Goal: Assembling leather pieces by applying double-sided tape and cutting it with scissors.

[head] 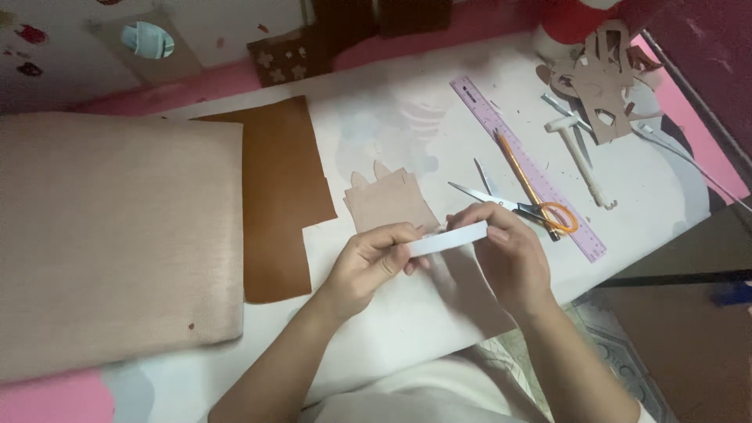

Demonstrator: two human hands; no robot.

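My left hand [366, 265] and my right hand [509, 254] hold a thin white roll of tape [446, 238] edge-on between them, just above the white tabletop [392, 313]. The left fingers pinch its left end, the right fingers grip its right end. A beige cut-out piece with two small tabs [386, 201] lies flat just behind the hands. A brown sheet with a notch cut out [278, 196] lies to the left of it.
Orange-handled scissors [521, 205], a pencil [523, 178] and a purple ruler [525, 164] lie to the right. A small white hammer [581, 157] and beige scraps [599, 78] sit at the far right. A large beige fabric sheet [110, 227] covers the left.
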